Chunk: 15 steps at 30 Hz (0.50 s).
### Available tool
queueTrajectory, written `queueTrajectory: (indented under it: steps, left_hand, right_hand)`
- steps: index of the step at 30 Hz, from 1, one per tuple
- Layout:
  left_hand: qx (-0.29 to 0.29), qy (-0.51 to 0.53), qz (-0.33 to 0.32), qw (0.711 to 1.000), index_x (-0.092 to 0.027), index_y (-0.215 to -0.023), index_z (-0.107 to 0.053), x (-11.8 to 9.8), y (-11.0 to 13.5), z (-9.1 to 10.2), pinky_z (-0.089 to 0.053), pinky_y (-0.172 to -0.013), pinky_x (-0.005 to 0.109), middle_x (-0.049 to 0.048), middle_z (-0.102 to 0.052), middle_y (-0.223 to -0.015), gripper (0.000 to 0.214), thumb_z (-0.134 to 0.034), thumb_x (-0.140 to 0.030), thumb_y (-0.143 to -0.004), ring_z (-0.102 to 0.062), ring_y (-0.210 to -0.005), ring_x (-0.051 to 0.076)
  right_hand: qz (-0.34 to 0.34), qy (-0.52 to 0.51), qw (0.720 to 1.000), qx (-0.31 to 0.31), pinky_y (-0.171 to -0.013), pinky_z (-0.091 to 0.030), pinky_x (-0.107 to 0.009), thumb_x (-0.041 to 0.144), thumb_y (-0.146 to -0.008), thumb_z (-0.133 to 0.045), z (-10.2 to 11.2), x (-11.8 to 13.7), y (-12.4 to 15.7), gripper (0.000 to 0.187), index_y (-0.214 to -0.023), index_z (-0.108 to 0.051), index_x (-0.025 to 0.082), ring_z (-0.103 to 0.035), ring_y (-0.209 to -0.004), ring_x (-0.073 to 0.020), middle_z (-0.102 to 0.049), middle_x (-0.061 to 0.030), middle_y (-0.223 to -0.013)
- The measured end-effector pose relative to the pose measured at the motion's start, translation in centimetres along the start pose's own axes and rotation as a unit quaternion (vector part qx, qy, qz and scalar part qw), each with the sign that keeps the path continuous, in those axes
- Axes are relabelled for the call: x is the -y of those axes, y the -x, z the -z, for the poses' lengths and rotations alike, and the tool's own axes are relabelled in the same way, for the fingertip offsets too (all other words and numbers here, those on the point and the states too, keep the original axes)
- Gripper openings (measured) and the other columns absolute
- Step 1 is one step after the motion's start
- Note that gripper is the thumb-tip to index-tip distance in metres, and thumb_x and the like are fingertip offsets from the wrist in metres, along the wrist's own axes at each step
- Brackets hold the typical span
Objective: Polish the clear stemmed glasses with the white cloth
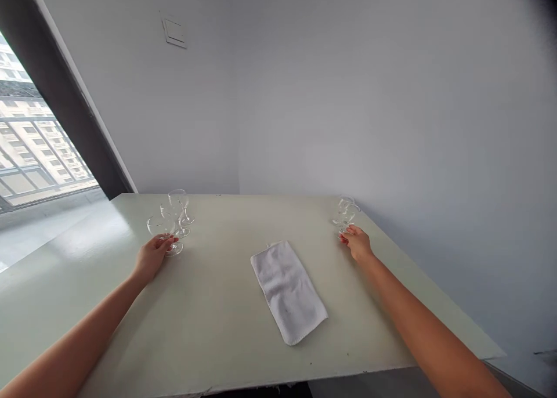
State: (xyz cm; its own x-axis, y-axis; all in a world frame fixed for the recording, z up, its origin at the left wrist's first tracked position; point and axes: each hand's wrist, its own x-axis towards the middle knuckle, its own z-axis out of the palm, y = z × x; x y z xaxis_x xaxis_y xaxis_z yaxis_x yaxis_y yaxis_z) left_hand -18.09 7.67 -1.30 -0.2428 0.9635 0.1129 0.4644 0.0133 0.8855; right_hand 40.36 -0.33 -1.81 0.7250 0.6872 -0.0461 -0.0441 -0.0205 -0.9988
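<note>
At the left of the table, my left hand (pixel 152 257) is closed round the stem of the front clear stemmed glass (pixel 159 224), whose foot is on the tabletop. Two more stemmed glasses stand in a row behind it: a middle glass (pixel 172 212) and a far glass (pixel 178 199). On the right side, my right hand (pixel 358 243) has its fingers closed at the lower part of a clear stemmed glass (pixel 350 213). Another glass (pixel 345 201) stands just behind that one, partly overlapped by it. Between my hands lies a folded pale grey cloth (pixel 288 290).
The pale table (pixel 209 317) meets a grey wall at its back and right. A light switch (pixel 174 31) is on the wall at upper left. Beyond a dark window frame (pixel 65 79) at far left, a railing and buildings show.
</note>
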Motion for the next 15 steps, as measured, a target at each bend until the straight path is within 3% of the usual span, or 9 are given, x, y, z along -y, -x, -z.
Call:
queueTrajectory:
  steps: [4, 10, 12, 15]
  left_hand:
    - [-0.023, -0.038, -0.008, 0.999, -0.025, -0.095, -0.059, 0.0, 0.5, 0.1, -0.042, -0.068, 0.030, 0.0016, -0.064, -0.093, 0.032, -0.058, -0.039, -0.066, -0.056, -0.074, 0.018]
    - [-0.227, -0.114, 0.009, 0.967, -0.020, -0.092, -0.051, -1.3, 4.6, 0.7, -0.038, -0.065, 0.031, 0.0018, -0.049, -0.079, 0.031, -0.056, -0.026, -0.062, -0.049, -0.074, 0.019]
    - [-0.206, -0.072, 0.004, 0.976, -0.020, -0.090, -0.051, -3.1, 6.5, 0.3, -0.037, -0.060, 0.028, -0.0009, -0.047, -0.073, 0.028, -0.056, -0.030, -0.064, -0.047, -0.067, 0.016]
    - [-0.048, 0.036, -0.035, 0.998, -0.020, -0.088, -0.054, -6.8, 9.4, -1.3, -0.034, -0.053, 0.023, -0.0024, -0.048, -0.068, 0.027, -0.055, -0.036, -0.066, -0.044, -0.059, 0.012]
  right_hand:
    - [-0.003, 0.020, 1.000, 0.015, -0.045, -0.047, -0.020, 0.012, -0.055, -0.066, -1.6, -0.1, -0.8, 0.035, -0.086, -0.051, 0.019, -0.056, -0.055, -0.0086, -0.055, 0.0002, -0.081]
    - [0.011, 0.045, 0.998, 0.039, -0.042, -0.043, -0.019, 0.016, -0.060, -0.063, -3.2, 0.7, 0.6, 0.019, -0.076, -0.052, 0.016, -0.052, -0.050, -0.0075, -0.056, -0.0010, -0.073]
    - [0.024, 0.042, 0.996, 0.076, -0.042, -0.043, -0.020, 0.018, -0.062, -0.063, -4.8, 1.4, 2.6, 0.018, -0.077, -0.053, 0.015, -0.052, -0.051, -0.0081, -0.058, -0.0029, -0.075]
    - [0.047, 0.027, 0.983, 0.173, -0.042, -0.043, -0.021, 0.020, -0.063, -0.061, -8.7, 2.9, 7.6, 0.027, -0.089, -0.055, 0.015, -0.054, -0.052, -0.0096, -0.062, -0.0043, -0.079]
